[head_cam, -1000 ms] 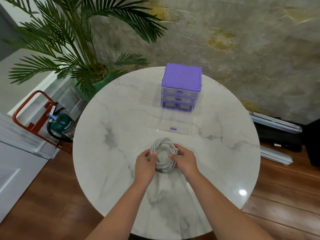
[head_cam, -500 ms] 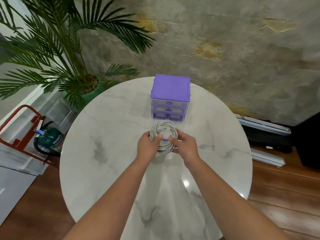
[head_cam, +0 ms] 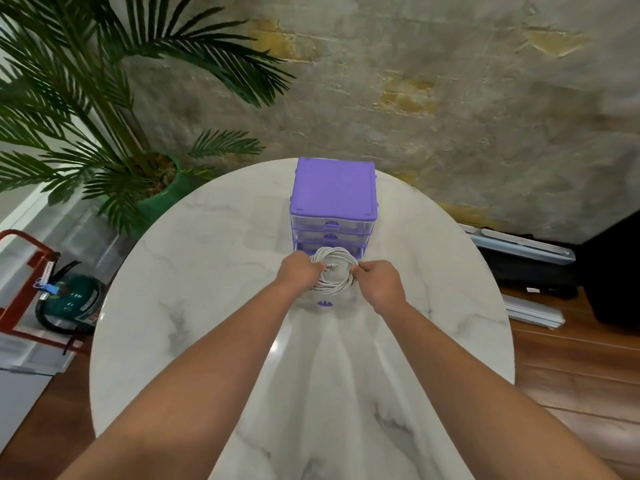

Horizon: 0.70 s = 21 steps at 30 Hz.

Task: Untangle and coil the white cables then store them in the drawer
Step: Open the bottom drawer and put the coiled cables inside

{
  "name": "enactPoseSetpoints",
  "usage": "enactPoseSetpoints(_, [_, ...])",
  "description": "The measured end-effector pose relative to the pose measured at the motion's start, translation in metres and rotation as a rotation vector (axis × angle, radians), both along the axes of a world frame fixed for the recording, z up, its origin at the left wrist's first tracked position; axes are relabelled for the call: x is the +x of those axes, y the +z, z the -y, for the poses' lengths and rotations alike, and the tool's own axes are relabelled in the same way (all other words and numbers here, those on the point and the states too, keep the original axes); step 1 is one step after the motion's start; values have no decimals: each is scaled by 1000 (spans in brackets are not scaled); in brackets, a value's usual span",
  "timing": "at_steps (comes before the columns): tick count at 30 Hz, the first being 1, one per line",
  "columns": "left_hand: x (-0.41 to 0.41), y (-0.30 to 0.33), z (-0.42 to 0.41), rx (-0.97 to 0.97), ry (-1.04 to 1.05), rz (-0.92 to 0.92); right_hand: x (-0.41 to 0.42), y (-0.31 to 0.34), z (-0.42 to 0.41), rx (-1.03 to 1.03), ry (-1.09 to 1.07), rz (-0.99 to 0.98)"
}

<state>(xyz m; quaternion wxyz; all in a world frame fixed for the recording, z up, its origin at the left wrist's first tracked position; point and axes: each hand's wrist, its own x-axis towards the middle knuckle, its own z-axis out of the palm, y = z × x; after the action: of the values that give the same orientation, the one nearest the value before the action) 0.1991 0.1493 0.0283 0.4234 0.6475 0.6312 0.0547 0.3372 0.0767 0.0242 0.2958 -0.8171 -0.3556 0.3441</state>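
A coil of white cable [head_cam: 334,285] is held between both hands, over the clear drawer [head_cam: 325,303] that is pulled out from the bottom of the purple drawer unit [head_cam: 334,192]. My left hand [head_cam: 300,273] grips the coil's left side and my right hand [head_cam: 381,287] grips its right side. The drawer's purple handle shows just below the coil, toward me. The drawer is transparent, so its walls are hard to make out. The two upper drawers of the unit are shut.
The unit stands at the far side of a round marble table [head_cam: 180,306]. A potted palm [head_cam: 104,133] and a green extinguisher in a red stand [head_cam: 69,303] are on the left. Long flat items [head_cam: 519,244] lie on the floor at right.
Both hands carried the coil away from me, from the table's middle to above the pulled-out drawer in front of the purple unit. My head moved closer to the table.
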Motion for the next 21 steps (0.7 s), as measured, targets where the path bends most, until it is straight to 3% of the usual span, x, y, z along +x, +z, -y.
enactPoseSetpoints(12, [26, -19, -11, 91, -164, -229, 7, -24, 3, 18, 138, 362])
enactPoseSetpoints(21, [30, -15, -6, 200, -203, -420, 5, -28, 7, 31, 241, 518])
